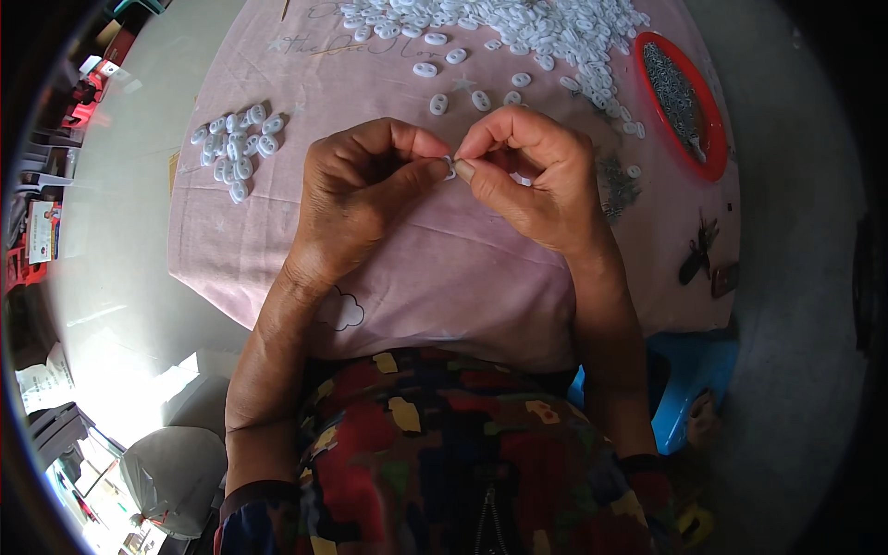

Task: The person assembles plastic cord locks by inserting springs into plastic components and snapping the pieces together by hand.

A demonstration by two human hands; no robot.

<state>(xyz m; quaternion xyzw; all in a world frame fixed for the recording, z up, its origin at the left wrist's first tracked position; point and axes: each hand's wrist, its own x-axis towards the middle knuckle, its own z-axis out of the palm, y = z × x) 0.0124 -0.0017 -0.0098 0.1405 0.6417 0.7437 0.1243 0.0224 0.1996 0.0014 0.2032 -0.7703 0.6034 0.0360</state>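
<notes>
My left hand (356,190) pinches a small white oval plastic piece (450,168) between thumb and forefinger, over the middle of the table. Thumb and forefinger of my right hand (536,176) are pressed together right against that piece; whatever they grip is too small to make out. A bit of white (523,178) shows under my right fingers. To the left lies a cluster of white oval pieces (242,145) with holes in them. A large heap of similar pieces (546,32) spreads along the far side, with several loose ones nearer my hands.
A red bowl (718,166) of small grey metal bits stands at the far right. More metal bits (618,188) lie beside my right hand. Dark-handled snips (699,254) rest near the right edge of the pink cloth (444,250). A blue stool (694,379) stands below.
</notes>
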